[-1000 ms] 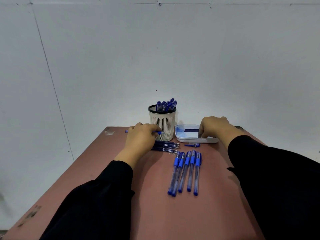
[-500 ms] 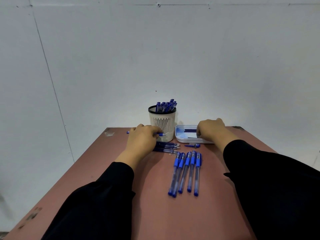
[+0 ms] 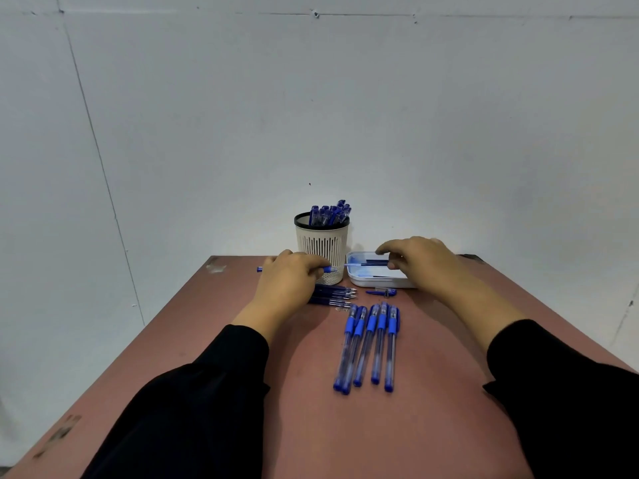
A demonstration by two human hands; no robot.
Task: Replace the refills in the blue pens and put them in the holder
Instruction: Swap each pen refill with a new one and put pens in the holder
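The white slotted plastic pen holder [image 3: 322, 248] with a black rim stands at the far edge of the reddish-brown bench [image 3: 242, 392] and contains several capped blue pens [image 3: 331, 214]. Just beside it, the shallow white plastic tray [image 3: 375, 280] contains thin refills. The right hand [image 3: 420, 262] pinches one thin blue refill [image 3: 366, 263] above the tray. The left hand [image 3: 288, 281] grips a blue pen barrel [image 3: 327, 270], fingers curled. Five uncapped blue pens [image 3: 368, 344] lie side by side mid-bench.

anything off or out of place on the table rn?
Mostly tidy. One small blue pen part, maybe a cap, lies loose by itself in front of the white tray, apart from the row of five pens and the refill pile. No spills or damage visible.
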